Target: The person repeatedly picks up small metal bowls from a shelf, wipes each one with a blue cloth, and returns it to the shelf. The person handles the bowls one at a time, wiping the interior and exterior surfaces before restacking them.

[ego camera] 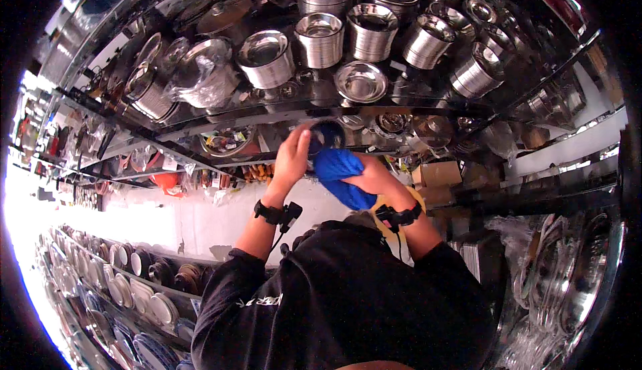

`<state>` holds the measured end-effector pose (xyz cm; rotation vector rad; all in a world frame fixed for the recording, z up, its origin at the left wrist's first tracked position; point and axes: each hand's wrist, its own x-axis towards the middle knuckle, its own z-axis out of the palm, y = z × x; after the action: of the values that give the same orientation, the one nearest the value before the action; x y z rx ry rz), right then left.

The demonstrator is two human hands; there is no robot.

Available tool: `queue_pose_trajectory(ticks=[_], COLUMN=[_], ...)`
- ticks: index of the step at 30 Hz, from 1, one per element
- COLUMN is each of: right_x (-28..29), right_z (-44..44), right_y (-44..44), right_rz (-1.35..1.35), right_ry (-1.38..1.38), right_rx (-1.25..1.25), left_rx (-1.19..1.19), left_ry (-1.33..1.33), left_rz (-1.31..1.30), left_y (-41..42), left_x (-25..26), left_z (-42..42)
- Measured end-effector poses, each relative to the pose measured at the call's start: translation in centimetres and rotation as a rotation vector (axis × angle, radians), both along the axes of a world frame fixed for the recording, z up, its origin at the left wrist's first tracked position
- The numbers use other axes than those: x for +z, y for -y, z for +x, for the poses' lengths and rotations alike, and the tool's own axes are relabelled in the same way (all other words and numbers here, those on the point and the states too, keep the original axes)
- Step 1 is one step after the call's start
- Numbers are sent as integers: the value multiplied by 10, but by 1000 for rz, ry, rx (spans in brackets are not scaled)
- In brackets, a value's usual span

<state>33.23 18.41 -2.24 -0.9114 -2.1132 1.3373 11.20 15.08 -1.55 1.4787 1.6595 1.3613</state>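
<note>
In front of my chest, my left hand (293, 159) grips the side of a dark, round, glossy vessel (326, 134), perhaps a bowl or pot. My right hand (373, 173) holds a blue cloth (341, 169) that is bunched against the vessel's near side and hangs down below it. The cloth hides the lower part of the vessel. Just beyond my hands, stacks of steel bowls or dishes stand on a shelf, with a single shallow steel dish (361, 82) near its edge.
A plastic-wrapped metal pot (203, 76) stands at the shelf's left. Below the shelf are a tray of small packets (228, 139) and cardboard boxes (436, 177). Racks of plates (163, 309) line the lower left. Plastic-wrapped trays (556, 274) stand at the lower right.
</note>
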Motion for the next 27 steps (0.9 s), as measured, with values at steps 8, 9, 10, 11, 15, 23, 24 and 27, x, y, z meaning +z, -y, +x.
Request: queue_pose_trajectory(ticks=[8,9,10,11,15,23,24,27], right_x=[-50,-53,-58,-63,-64,-27,-35,-58], right_z=[129,134,139,144,153,164,168,178], right_y=[-36,-38,-41,-44,-54,-61,-63,-70], right_rz=[-104,-102,-103,-104,-124,-183,-166,-143], right_ry=[47,32,16,0,106,15,17,20], right_rx=[-358,-363,-367,-370,-328,-342,-346,-343], left_rx=[155,139,102,137,264,323,341,329], left_ry=[227,257,344,258,51,-24,-54,-27], left_rz=[107,81,166,187,162,117,96,116], left_y=[-76,-85,-100,-111,-154,-185,-187,-187], left_x=[48,49,41,33,27,5,0,-2], left_z=[16,21,25,29,45,58,58,59])
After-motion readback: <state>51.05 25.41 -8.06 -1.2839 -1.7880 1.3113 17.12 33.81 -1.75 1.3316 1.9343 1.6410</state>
